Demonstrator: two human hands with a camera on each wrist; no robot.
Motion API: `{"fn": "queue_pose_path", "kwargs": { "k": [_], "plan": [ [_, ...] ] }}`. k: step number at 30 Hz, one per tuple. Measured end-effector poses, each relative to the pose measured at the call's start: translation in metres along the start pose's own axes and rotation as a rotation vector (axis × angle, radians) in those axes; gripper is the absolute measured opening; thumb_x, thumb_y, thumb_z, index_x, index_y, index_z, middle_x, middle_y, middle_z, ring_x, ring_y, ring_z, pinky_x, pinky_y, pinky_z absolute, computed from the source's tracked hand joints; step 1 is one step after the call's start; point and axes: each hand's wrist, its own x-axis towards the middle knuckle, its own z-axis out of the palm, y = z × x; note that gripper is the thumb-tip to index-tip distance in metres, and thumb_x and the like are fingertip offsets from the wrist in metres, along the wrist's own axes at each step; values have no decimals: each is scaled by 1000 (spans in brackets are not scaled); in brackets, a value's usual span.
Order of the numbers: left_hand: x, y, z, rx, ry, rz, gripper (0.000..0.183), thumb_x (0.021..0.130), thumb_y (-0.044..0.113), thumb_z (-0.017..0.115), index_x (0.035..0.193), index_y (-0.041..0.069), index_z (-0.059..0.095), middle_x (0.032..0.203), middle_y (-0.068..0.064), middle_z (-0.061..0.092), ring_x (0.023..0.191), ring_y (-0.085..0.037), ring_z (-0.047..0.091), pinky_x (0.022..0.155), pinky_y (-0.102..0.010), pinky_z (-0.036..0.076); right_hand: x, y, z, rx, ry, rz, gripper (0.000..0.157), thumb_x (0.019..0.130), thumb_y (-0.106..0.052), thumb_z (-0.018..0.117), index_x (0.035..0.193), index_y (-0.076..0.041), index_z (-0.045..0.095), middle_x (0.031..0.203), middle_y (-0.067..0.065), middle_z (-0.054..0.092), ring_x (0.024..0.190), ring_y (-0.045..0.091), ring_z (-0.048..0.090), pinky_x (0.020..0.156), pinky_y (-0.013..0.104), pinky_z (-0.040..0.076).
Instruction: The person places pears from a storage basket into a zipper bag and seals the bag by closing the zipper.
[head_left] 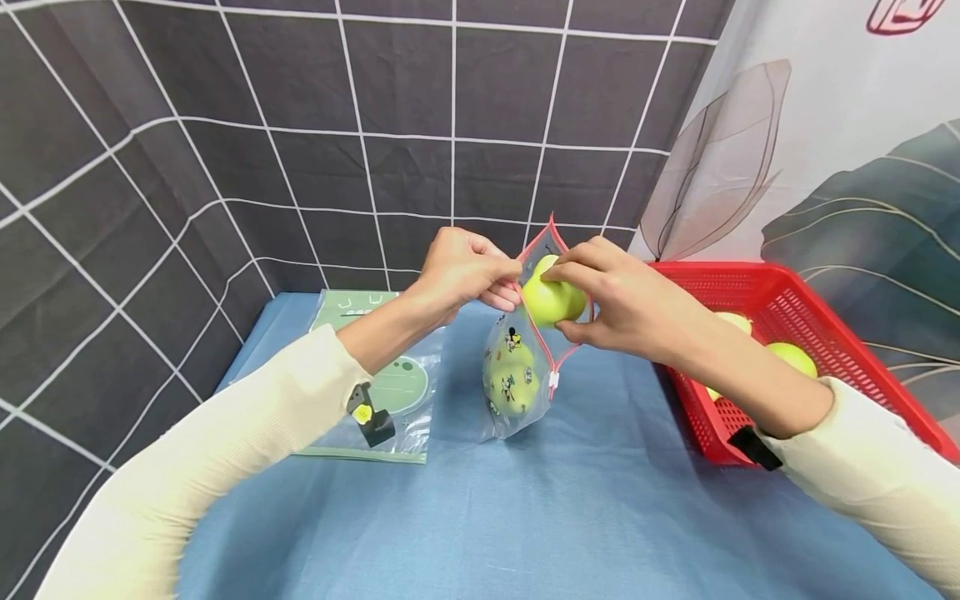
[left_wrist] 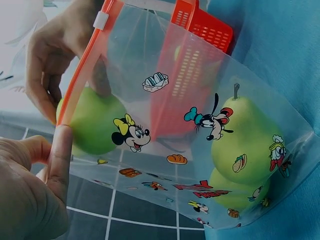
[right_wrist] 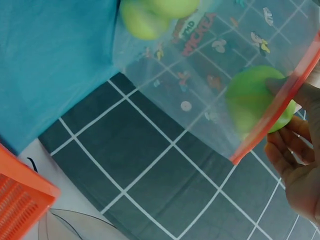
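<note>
A clear zip bag (head_left: 504, 417) with cartoon prints and a red zip edge hangs over the blue cloth, its mouth spread. My left hand (head_left: 467, 271) pinches the bag's red edge between thumb and fingers. In the bag's mouth, my right hand (head_left: 611, 292) grips a green pear (head_left: 551, 300), which is partly inside the bag. Lower in the bag sit green pears (left_wrist: 242, 140), seen through the plastic in the left wrist view. A white slider (left_wrist: 101, 20) is on the zip at one end of the opening.
At the right stands a red perforated basket (head_left: 813, 317) with several green pears (head_left: 791, 358) inside. Flat on the blue cloth (head_left: 480, 525) at the left lies another bag (head_left: 408, 387), green and clear, partly beneath my left forearm. A dark gridded backdrop (head_left: 405, 92) rises behind.
</note>
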Motion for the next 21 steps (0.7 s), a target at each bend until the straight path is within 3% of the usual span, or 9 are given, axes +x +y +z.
{"fn": "queue_pose_path", "kwargs": {
  "k": [7, 12, 21],
  "plan": [
    [-1, 0, 0, -7, 2, 3, 10, 97, -2, 78, 99, -11, 81, 74, -16, 80, 58, -17, 80, 61, -36, 71, 8, -3, -2, -15, -56, 62, 52, 82, -5, 95, 131, 1, 78, 126, 21, 76, 118, 38, 70, 91, 52, 71],
    [-2, 0, 1, -26, -1, 15, 12, 97, -4, 76, 100, -15, 80, 71, -14, 79, 56, -17, 79, 61, -36, 71, 12, -1, -2, -12, -1, 93, 47, 84, -2, 93, 129, 4, 78, 123, 23, 77, 119, 42, 70, 97, 56, 69],
    [-3, -1, 2, -41, 3, 22, 17, 97, -6, 76, 106, -20, 78, 69, -14, 78, 56, -17, 79, 61, -36, 71, 10, 1, -4, -1, 74, 123, 36, 90, 0, 88, 125, 1, 81, 119, 22, 80, 112, 41, 71, 92, 57, 65]
  ]
}}
